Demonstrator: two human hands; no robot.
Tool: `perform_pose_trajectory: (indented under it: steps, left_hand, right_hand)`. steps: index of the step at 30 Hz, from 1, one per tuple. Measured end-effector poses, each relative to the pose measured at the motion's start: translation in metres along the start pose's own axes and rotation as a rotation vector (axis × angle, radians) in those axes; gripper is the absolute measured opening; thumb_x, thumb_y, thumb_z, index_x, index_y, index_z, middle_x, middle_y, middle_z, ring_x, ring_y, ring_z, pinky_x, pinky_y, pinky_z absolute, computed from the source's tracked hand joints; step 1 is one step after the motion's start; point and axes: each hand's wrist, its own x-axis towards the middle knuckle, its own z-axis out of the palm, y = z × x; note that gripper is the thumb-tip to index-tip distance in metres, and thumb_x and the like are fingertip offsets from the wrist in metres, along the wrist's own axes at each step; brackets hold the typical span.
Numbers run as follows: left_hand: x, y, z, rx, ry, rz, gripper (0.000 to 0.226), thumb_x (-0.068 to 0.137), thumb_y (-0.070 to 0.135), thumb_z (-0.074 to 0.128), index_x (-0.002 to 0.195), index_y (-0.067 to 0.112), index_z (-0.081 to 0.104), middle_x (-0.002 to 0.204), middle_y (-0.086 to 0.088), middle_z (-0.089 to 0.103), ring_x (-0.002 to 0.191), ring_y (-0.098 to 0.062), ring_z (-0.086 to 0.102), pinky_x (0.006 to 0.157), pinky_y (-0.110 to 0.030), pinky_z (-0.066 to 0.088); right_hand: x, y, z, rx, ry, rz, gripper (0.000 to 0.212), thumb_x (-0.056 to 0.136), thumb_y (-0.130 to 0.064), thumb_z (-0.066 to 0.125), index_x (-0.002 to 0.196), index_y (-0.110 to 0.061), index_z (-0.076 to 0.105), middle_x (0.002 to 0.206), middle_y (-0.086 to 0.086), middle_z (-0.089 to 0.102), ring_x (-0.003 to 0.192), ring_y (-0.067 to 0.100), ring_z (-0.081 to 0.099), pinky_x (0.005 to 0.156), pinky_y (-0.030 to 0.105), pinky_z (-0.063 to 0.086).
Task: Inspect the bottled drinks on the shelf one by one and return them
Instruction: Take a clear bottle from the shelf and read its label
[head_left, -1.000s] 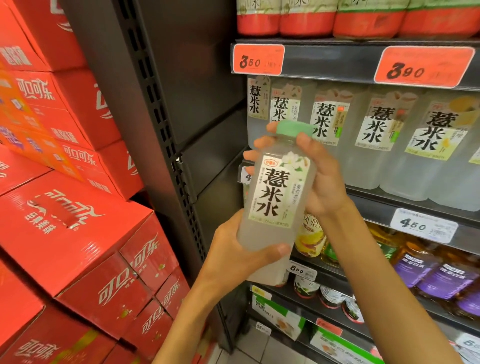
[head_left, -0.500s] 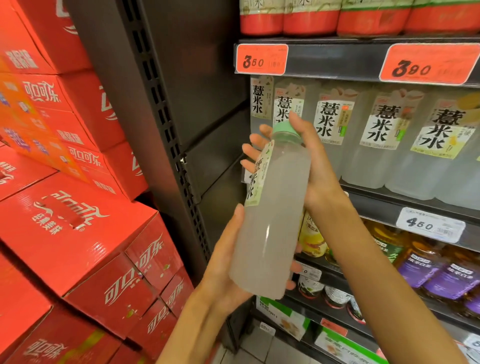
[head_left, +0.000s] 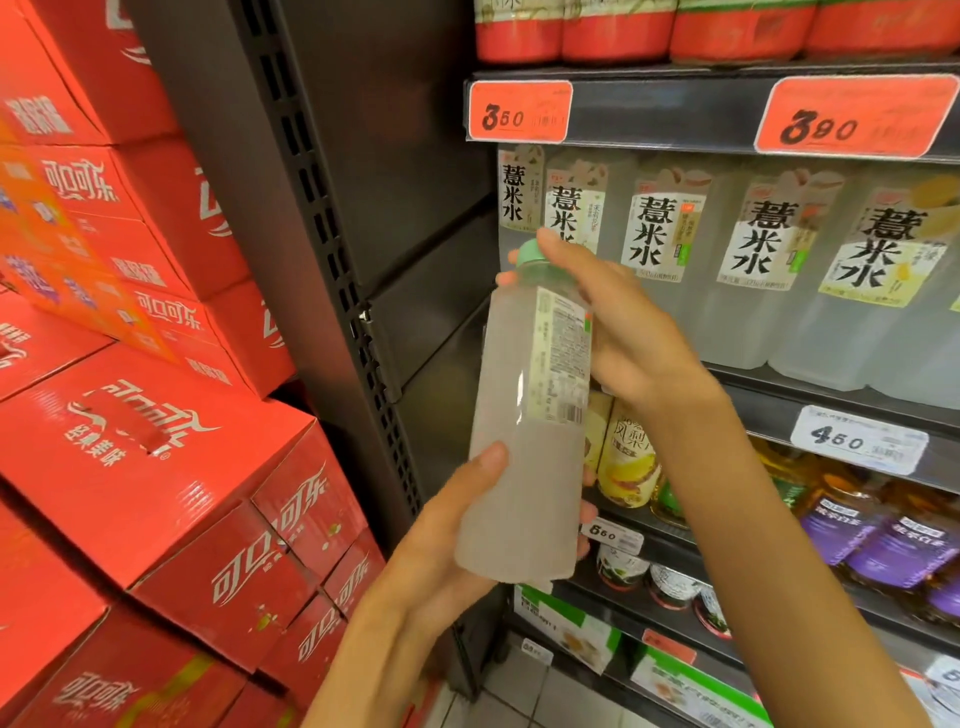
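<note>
cola cartons (head_left: 156, 467): red, stacked at left
shelf (head_left: 727, 111): right, same cloudy drinks in a row
bottle (head_left: 524, 415): held in front of the shelf, back label facing camera
right hand (head_left: 623, 332): grips cap end
left hand (head_left: 441, 551): grips base

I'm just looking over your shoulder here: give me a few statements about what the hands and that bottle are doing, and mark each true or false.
1. Both hands hold one cloudy bottle. True.
2. The bottle's cap is red. False: it is green.
3. The left hand grips the bottle's lower end. True.
4. The big front lettering faces the camera. False: the fine-print side with the barcode shows.
5. The right hand holds the bottle near its top. True.
</note>
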Motion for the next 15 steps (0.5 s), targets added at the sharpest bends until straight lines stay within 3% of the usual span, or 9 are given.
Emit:
perform_pose_trajectory:
  steps: [3, 5, 7, 9, 12, 15]
  left_hand:
    - [0.003, 0.0, 0.004, -0.19, -0.206, -0.058, 0.066, 0.085, 0.05, 0.064, 0.135, 0.01, 0.049, 0.119, -0.018, 0.058, 0.1, -0.029, 0.06, 0.087, -0.042, 0.05]
    - [0.005, -0.002, 0.002, -0.193, -0.213, -0.093, 0.068, 0.086, 0.05, 0.062, 0.138, 0.01, 0.044, 0.125, -0.019, 0.054, 0.107, -0.03, 0.057, 0.093, -0.045, 0.046]
    - [0.003, -0.005, -0.005, -0.15, -0.179, -0.105, 0.074, 0.084, 0.052, 0.065, 0.141, 0.011, 0.042, 0.13, -0.02, 0.052, 0.116, -0.034, 0.053, 0.104, -0.052, 0.04]
    - [-0.002, 0.0, -0.015, -0.004, -0.048, -0.053, 0.078, 0.076, 0.057, 0.071, 0.139, 0.017, 0.048, 0.131, -0.014, 0.057, 0.121, -0.032, 0.054, 0.104, -0.052, 0.042]
    - [-0.005, 0.009, -0.016, 0.388, 0.169, 0.074, 0.076, 0.067, 0.06, 0.076, 0.133, 0.028, 0.054, 0.128, 0.001, 0.063, 0.119, -0.018, 0.059, 0.091, -0.029, 0.051]
    - [0.003, 0.003, -0.009, 0.61, 0.39, 0.182, 0.065, 0.061, 0.054, 0.075, 0.12, 0.03, 0.059, 0.113, 0.006, 0.07, 0.105, -0.013, 0.066, 0.077, -0.018, 0.053]
  right_hand:
    - [0.001, 0.003, 0.004, 0.355, -0.159, 0.114, 0.044, 0.085, -0.039, 0.057, 0.117, -0.009, 0.062, 0.111, 0.01, 0.071, 0.106, 0.023, 0.067, 0.094, 0.039, 0.053]
    - [0.004, 0.007, 0.007, 0.507, -0.178, 0.116, 0.04, 0.085, -0.036, 0.059, 0.113, -0.009, 0.063, 0.099, 0.01, 0.073, 0.096, 0.025, 0.07, 0.089, 0.041, 0.055]
    - [0.006, 0.007, 0.008, 0.46, -0.142, 0.068, 0.031, 0.088, -0.034, 0.059, 0.107, -0.01, 0.063, 0.085, 0.006, 0.073, 0.087, 0.024, 0.071, 0.084, 0.04, 0.056]
    - [0.006, 0.001, 0.004, 0.311, -0.082, 0.019, 0.026, 0.089, -0.034, 0.06, 0.104, -0.013, 0.064, 0.08, 0.003, 0.073, 0.087, 0.024, 0.072, 0.08, 0.038, 0.057]
    - [0.005, -0.005, 0.0, 0.072, 0.027, -0.07, 0.024, 0.089, -0.034, 0.062, 0.104, -0.015, 0.065, 0.082, 0.001, 0.074, 0.089, 0.024, 0.072, 0.071, 0.031, 0.057]
    - [0.004, 0.0, 0.003, 0.04, 0.102, -0.074, 0.036, 0.088, -0.033, 0.065, 0.117, -0.012, 0.062, 0.089, 0.002, 0.076, 0.09, 0.02, 0.072, 0.072, 0.031, 0.057]
